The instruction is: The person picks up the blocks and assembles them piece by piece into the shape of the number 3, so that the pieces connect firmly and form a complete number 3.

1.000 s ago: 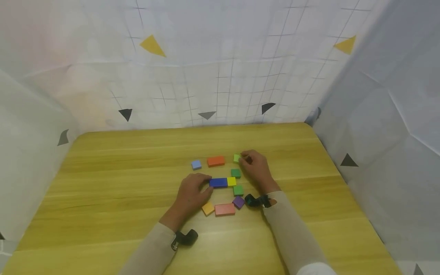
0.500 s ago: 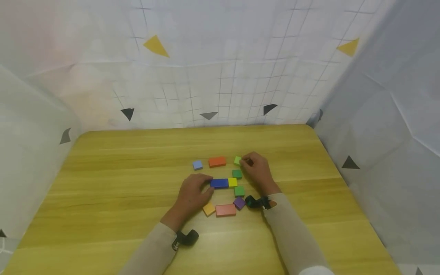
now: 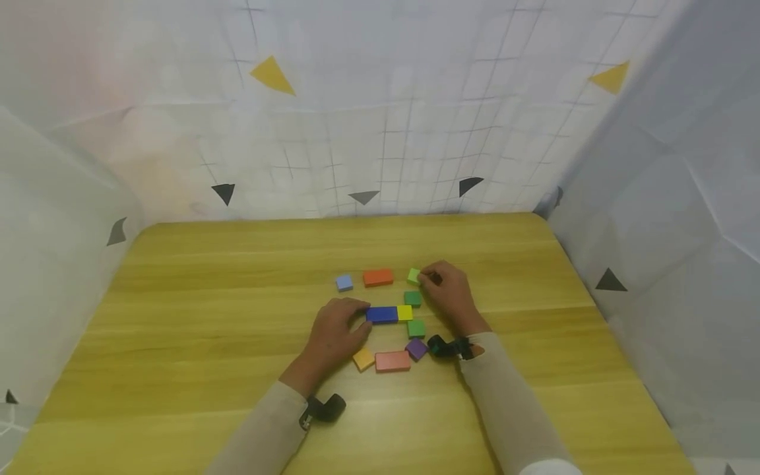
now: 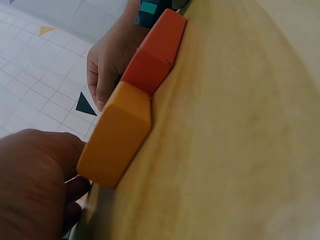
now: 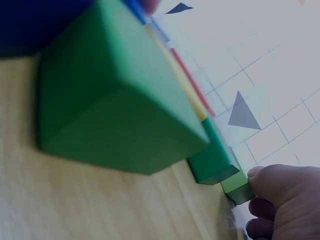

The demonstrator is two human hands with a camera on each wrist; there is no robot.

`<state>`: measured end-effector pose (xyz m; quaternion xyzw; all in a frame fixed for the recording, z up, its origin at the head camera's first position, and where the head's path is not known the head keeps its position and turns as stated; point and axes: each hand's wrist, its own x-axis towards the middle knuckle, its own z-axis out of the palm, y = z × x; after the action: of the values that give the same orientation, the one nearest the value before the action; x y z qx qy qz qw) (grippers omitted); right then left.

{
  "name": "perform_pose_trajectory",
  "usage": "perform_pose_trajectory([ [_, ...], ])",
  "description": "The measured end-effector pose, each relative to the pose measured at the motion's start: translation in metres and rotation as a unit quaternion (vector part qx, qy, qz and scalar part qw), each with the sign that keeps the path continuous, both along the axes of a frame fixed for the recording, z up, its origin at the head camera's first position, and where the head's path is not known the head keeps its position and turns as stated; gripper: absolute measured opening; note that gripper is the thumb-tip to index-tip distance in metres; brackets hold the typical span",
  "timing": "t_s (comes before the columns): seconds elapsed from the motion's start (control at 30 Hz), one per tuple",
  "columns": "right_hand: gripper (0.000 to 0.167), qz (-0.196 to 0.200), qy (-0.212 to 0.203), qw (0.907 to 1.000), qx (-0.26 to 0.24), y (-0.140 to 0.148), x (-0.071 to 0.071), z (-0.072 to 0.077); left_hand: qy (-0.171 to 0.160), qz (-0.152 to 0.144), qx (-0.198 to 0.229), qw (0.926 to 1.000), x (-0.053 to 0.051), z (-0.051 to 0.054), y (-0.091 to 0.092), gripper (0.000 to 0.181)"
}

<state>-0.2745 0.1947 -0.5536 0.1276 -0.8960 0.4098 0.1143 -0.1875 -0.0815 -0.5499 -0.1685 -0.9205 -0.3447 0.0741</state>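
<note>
In the head view, my left hand (image 3: 334,333) has its thumb and index finger at the left end of a long dark blue block (image 3: 382,315), one on each side of it. The blue block's right end meets a yellow block (image 3: 405,313). My right hand (image 3: 449,293) pinches a small light green block (image 3: 413,276) between thumb and fingers. Near it lies a dark green block (image 3: 412,299), and a mid-green block (image 3: 416,329) sits below the yellow one. The right wrist view shows the right thumb against the light green block (image 5: 237,186).
A light blue block (image 3: 344,283) and a red-orange long block (image 3: 378,278) lie at the back. Toward the front are an orange block (image 3: 364,359), a pink long block (image 3: 392,361) and a tilted purple block (image 3: 417,349). White sheets (image 3: 380,132) stand around the wooden table (image 3: 178,316).
The light green block has turned slightly in the right hand's fingers. My left hand stays at the blue block, and the other blocks keep their arrangement while the head view shifts a little.
</note>
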Motion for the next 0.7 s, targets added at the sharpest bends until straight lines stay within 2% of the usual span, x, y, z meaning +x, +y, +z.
perform_pose_trajectory([
  [0.13,0.011,0.0,-0.002,1.0,0.003,0.0015,-0.0009,0.0008,-0.001,-0.001,0.004,1.0,0.0003,0.002,0.0012,0.034],
  [0.27,0.013,-0.009,-0.027,0.9996,-0.007,0.0004,-0.0008,0.0018,0.003,0.0,0.003,1.0,0.0012,0.0034,0.0012,0.033],
  [0.43,0.015,-0.028,-0.047,0.9984,-0.013,-0.0013,0.0005,0.0039,-0.009,-0.001,-0.001,1.0,0.0015,0.0056,0.0012,0.034],
  [0.7,0.016,-0.033,-0.064,0.9973,-0.015,-0.0015,0.0008,0.0045,-0.008,-0.001,0.001,1.0,0.0016,0.0042,0.0016,0.033],
])
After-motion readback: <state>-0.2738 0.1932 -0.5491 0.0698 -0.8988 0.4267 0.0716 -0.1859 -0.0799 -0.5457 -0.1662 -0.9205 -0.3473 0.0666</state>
